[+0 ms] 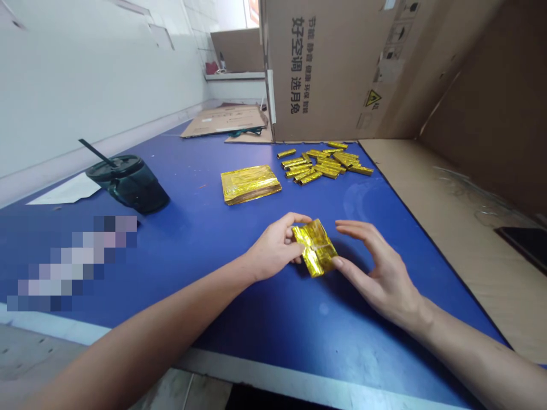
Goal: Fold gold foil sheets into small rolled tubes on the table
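Between bare fingers (294,248), a creased, squarish sheet of shiny gold foil (315,250).

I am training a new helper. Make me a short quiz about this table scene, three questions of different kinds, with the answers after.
1. Multiple choice: Which of the hands grips the creased gold foil piece between thumb and fingers?
A) right hand
B) left hand
C) neither

2. True or false: In this view, the dark cup is to the left of the gold stack.

3. Fill in the colour: The narrow gold pieces lie on a ____ table.

Key: 1 B; 2 true; 3 blue
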`<state>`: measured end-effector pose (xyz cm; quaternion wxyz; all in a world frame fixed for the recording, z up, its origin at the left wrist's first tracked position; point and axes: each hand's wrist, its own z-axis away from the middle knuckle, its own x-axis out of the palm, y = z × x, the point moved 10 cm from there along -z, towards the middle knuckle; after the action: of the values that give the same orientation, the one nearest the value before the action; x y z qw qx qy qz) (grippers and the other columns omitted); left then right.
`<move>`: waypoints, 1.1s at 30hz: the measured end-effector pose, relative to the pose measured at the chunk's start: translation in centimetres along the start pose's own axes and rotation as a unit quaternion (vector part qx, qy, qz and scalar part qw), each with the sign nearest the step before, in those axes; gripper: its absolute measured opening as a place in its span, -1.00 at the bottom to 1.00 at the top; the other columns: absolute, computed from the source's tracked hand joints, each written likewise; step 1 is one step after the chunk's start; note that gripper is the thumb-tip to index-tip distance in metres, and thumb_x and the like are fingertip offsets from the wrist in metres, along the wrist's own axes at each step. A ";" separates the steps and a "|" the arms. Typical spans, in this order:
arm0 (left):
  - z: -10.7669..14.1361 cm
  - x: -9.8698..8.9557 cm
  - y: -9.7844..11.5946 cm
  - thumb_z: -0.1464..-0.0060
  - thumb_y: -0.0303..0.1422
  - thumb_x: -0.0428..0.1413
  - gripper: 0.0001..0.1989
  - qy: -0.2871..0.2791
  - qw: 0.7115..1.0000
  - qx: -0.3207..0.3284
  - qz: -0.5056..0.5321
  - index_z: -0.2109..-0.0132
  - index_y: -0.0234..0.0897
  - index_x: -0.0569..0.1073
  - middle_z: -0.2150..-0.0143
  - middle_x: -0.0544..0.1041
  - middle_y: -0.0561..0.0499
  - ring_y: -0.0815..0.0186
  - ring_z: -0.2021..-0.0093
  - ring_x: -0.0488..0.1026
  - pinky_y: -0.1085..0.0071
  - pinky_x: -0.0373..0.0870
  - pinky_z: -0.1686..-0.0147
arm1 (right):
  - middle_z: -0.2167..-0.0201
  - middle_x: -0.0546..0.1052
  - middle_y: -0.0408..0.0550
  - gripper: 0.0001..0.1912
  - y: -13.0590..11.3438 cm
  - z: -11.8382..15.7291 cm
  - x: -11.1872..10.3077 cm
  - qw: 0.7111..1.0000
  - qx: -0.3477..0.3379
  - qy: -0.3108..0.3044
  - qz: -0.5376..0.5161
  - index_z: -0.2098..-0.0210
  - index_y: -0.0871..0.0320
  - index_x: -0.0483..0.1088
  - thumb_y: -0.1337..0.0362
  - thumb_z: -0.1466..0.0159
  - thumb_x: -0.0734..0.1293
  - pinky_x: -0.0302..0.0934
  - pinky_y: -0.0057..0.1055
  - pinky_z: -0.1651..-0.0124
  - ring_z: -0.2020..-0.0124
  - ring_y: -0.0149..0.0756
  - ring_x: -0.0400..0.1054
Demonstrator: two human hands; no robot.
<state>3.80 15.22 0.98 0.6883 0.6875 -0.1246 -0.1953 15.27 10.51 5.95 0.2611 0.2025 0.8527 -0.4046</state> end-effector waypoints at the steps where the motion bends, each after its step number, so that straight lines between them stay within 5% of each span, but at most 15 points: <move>1: 0.0 -0.3 0.1 0.15 -0.56 0.00 -0.58 0.026 0.999 0.009 0.019 0.06 -0.34 0.20 0.48 0.37 0.10 0.51 0.58 0.29 0.56 0.25 0.56 | 0.11 0.33 0.06 -0.71 -1.0 0.1 -0.5 0.998 -0.041 0.022 0.053 0.12 0.10 0.26 0.29 -0.14 0.27 0.16 -0.15 0.08 0.09 -0.17 0.23; 7: 0.6 -1.2 0.1 0.16 -0.53 0.10 -0.47 0.137 0.984 0.020 0.111 -0.01 -0.35 0.14 0.45 0.42 0.07 0.46 0.54 0.38 0.52 0.33 0.50 | 0.28 0.37 0.03 -0.81 -3.7 0.8 0.8 0.963 -0.150 -0.005 0.223 0.21 0.11 0.36 0.29 -0.15 0.25 0.18 -0.27 0.30 0.29 -0.22 0.25; 18: 0.8 0.9 -1.8 0.07 -0.55 0.03 -0.78 0.084 0.977 -0.085 0.177 0.22 -0.36 0.21 0.41 0.46 -0.02 0.39 0.44 0.46 0.46 0.37 0.41 | 0.39 0.42 -0.01 -0.82 -2.1 0.2 1.2 0.945 -0.129 -0.009 0.301 0.31 0.13 0.42 0.34 -0.20 0.19 0.05 -0.38 0.35 0.38 -0.31 0.19; 22: 0.5 0.8 -2.9 0.06 -0.45 0.05 -0.73 0.018 0.991 -0.131 -0.007 0.17 -0.34 0.20 0.54 0.39 0.08 0.40 0.57 0.39 0.51 0.26 0.61 | 0.41 0.41 0.00 -0.78 -1.0 0.2 2.4 0.940 -0.118 -0.062 0.314 0.35 0.14 0.43 0.34 -0.22 0.16 0.05 -0.38 0.36 0.39 -0.30 0.19; 24: 0.4 -0.6 -1.9 0.10 -0.36 0.10 -0.63 0.029 0.980 -0.089 -0.174 0.12 -0.31 0.22 0.57 0.35 0.13 0.41 0.61 0.33 0.52 0.18 0.63 | 0.44 0.39 0.00 -0.77 -0.4 0.4 3.3 0.936 -0.107 -0.101 0.319 0.39 0.14 0.43 0.34 -0.23 0.14 0.05 -0.38 0.38 0.42 -0.31 0.18; 27: 0.5 -1.7 0.5 0.14 -0.32 0.13 -0.64 0.060 0.932 0.007 -0.359 0.15 -0.26 0.26 0.57 0.34 0.15 0.39 0.55 0.31 0.49 0.16 0.56 | 0.44 0.39 -0.01 -0.75 0.1 0.6 4.2 0.937 -0.094 -0.141 0.307 0.40 0.13 0.43 0.34 -0.24 0.12 0.07 -0.39 0.37 0.42 -0.31 0.17; 33: 1.1 1.8 1.2 0.05 -0.38 0.07 -0.89 -0.063 0.841 0.120 -0.524 0.31 -0.29 0.35 0.33 0.38 0.01 0.29 0.33 0.35 0.40 0.24 0.35 | 0.39 0.40 -0.01 -0.76 0.4 0.8 4.5 0.948 -0.087 -0.161 0.258 0.35 0.14 0.42 0.38 -0.23 0.12 0.12 -0.38 0.32 0.37 -0.30 0.20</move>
<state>5.02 13.42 2.03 0.3859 0.7138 0.1891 -0.5530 12.20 10.67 2.59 0.5073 0.3244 0.7496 -0.2747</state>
